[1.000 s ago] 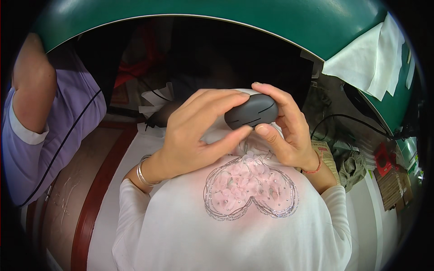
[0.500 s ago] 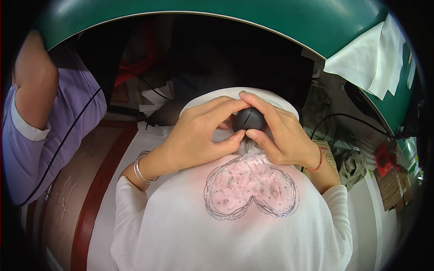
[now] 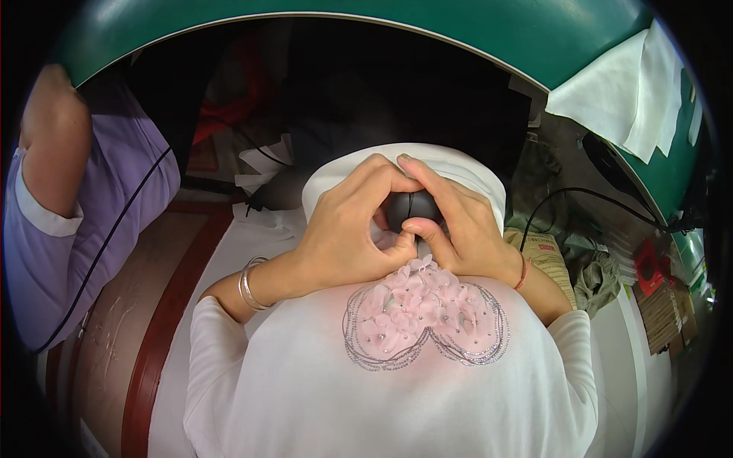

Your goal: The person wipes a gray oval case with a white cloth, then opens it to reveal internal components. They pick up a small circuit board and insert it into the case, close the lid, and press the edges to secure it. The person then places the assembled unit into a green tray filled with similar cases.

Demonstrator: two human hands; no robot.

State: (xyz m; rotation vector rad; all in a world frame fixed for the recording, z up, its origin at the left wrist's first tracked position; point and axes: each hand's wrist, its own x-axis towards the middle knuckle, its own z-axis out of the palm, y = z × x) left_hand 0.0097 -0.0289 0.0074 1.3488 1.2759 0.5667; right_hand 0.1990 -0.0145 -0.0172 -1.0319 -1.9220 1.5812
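A smooth, dark, ball-like thing (image 3: pixel 416 208) sits between my two hands, over my lap and in front of my chest. A thin black line, a seam or a strand, runs across its top. My left hand (image 3: pixel 347 217) curls round its left side, the index finger bent over the far edge and the thumb at the near edge. My right hand (image 3: pixel 473 225) wraps the right side, its thumb pressed near the left thumb. Both thumb tips meet just below the ball. The underside is hidden. A silver bangle (image 3: pixel 250 282) circles my left wrist, a red string (image 3: pixel 524 272) my right.
A green tabletop (image 3: pixel 343 14) curves across the far side, with white cloth (image 3: pixel 622 95) hanging over its right edge. At left is a person's purple sleeve (image 3: pixel 50 202), with a black cable (image 3: pixel 114 244) in front. Sacks (image 3: pixel 551 256) and boxes (image 3: pixel 666 317) stand at right.
Both hands have shifted slightly left with the ball. The line on it has turned from slanted to nearly upright. My left fingers are more bent, and the thumbs have moved a little nearer me.
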